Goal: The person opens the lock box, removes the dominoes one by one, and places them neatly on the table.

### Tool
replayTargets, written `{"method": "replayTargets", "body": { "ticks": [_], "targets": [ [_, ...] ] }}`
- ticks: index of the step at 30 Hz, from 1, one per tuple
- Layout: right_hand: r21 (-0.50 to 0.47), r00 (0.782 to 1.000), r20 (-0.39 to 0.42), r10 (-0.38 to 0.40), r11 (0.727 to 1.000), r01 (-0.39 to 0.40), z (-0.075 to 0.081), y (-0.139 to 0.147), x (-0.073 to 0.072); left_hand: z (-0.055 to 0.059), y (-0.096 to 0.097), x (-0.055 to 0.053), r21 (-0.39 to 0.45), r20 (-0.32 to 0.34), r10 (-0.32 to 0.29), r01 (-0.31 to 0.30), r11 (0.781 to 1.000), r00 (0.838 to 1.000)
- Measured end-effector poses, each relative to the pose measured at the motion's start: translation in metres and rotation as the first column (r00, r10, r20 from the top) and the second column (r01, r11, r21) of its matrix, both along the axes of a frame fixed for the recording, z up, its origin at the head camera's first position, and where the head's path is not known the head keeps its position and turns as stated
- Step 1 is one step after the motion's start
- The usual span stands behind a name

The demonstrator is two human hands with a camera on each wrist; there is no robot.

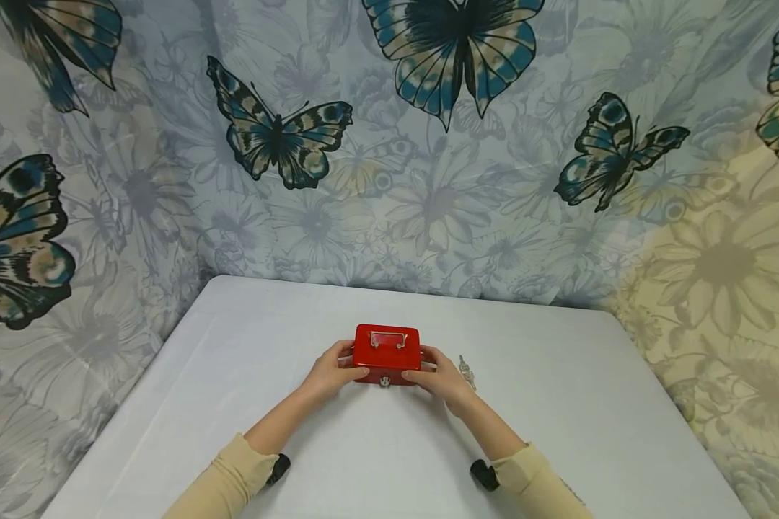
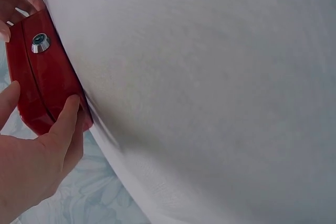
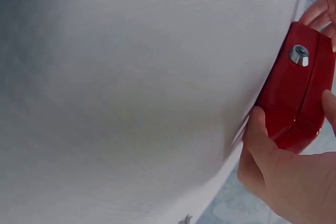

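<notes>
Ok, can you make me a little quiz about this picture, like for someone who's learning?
1. How many hands hold the red box?
2. Fill in: the box's lid is ____.
3. True or false: the keys lie on top of the box.

Key:
1. Two, the left hand and the right hand.
2. Closed.
3. False; they lie on the table, near the right hand.
</notes>
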State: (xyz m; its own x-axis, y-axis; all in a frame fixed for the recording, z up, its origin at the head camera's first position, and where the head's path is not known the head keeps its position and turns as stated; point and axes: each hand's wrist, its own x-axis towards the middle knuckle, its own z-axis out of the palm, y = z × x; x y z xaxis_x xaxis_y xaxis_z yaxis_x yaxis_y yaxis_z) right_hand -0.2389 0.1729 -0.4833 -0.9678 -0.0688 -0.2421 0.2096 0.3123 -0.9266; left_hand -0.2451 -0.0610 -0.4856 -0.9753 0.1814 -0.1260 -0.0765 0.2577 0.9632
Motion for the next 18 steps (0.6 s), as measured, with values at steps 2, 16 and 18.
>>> {"method": "replayTargets", "body": {
  "ticks": [2, 16, 18],
  "targets": [
    [-0.001, 1.0, 0.002, 0.002, 1.0, -0.002, 0.0006, 0.0001, 0.0005, 0.0001, -0.0007, 0.0006, -0.013, -0.004, 0.003, -0.003, 1.0, 1.0],
    [0.035, 1.0, 0.007, 0.004, 0.999, -0.004, 0.0043, 0.0001, 0.0058, 0.005, -0.0049, 0.0082, -0.101, -0.061, 0.001, -0.007, 0.995, 0.998],
    [0.056, 1.0, 0.003, 0.007, 0.998, -0.007, 0.0047, -0.0001, 0.0066, 0.0057, -0.0057, 0.0095, -0.105, -0.075, 0.0, -0.008, 0.994, 0.997]
  ]
}}
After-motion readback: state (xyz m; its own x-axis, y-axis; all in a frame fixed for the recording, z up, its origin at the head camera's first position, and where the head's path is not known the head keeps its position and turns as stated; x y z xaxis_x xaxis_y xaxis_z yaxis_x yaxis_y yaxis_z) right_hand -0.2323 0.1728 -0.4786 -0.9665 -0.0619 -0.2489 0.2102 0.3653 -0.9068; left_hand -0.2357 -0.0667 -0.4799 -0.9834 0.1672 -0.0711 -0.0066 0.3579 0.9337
